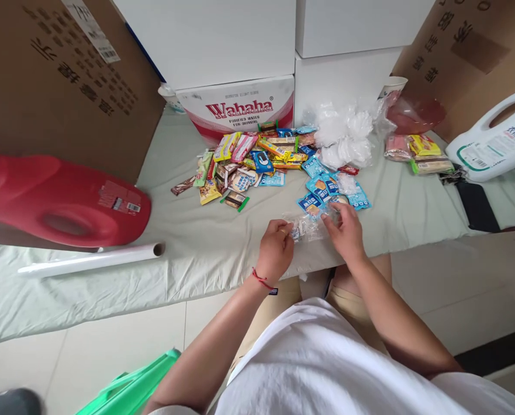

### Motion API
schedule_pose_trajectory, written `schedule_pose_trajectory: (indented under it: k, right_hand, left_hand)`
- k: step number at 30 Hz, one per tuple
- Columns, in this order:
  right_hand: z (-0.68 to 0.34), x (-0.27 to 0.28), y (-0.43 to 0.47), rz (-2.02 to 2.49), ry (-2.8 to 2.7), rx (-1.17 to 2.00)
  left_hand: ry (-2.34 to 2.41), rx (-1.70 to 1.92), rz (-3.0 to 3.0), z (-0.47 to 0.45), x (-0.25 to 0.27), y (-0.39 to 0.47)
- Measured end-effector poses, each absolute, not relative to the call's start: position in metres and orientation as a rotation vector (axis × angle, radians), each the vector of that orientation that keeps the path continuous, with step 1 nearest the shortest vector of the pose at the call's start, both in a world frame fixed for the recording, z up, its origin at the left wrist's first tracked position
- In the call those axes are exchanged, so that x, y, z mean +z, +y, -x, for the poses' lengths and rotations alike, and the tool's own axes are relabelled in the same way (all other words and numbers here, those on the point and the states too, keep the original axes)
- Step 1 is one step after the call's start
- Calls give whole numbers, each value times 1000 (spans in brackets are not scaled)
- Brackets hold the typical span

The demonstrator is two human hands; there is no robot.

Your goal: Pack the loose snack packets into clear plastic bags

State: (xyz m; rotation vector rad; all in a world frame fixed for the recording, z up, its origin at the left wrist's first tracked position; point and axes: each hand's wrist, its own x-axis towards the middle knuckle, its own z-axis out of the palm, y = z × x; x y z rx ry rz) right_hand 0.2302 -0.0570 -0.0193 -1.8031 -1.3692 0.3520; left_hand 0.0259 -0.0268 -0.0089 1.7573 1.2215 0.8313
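A clear plastic bag [311, 227] is stretched between my two hands at the table's front edge. My left hand [277, 248], with a red cord at the wrist, is closed on the bag's left end. My right hand [346, 230] pinches its right side between thumb and fingers. Some small dark print shows on the plastic by my left fingers. Just beyond my right hand lie several blue snack packets [322, 190]. A heap of mixed wrapped snacks [257, 155] spreads farther left. Behind the blue packets sits a pile of crumpled clear bags [344, 132].
A red jug [67, 202] and a white roll [93, 259] lie at left. A white jug [495, 138], a dark phone-like slab [476, 204] and a small snack group [430, 164] are at right. A Wahaha carton [240, 106] and white boxes stand behind.
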Motion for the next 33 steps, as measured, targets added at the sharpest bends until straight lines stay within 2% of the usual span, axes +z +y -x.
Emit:
schedule_pose_trajectory:
  k: [2,5,10,15,20,24,29,31,33]
  right_hand:
    - [-237,-21,-60,2033,-1307,332]
    - [-239,-24,-58,2149,-1432,558]
    - [-241,-23,-51,1888,-1407,588]
    - [-225,1,-43,1696,-1279,803]
    - [-174,23,-29,1627,-1556,672]
    - [-153,19,-27,1761,-1864,628]
    - [-141,12,-46,1730,-2130,456]
    - [-135,12,-56,1736,-2149,430]
    - [-135,13,-64,1669,-2124,491]
  left_hand:
    - [1230,781,-2066,-27,-14,-29]
    - [1265,730,-2311,-29,-20,-30]
    - [1279,645,-2417,-32,-22,-30]
    - [1301,659,-2453,-34,-23,-33]
    - [1307,639,-2404,-35,-17,-30]
    - [1091,671,-2067,-10,-11,-22]
    - [1131,1077,-1409,32,-8,-23]
    - [1136,1113,-1571,38,-6,-24]
    - [981,935,-1863,36,-4,-24]
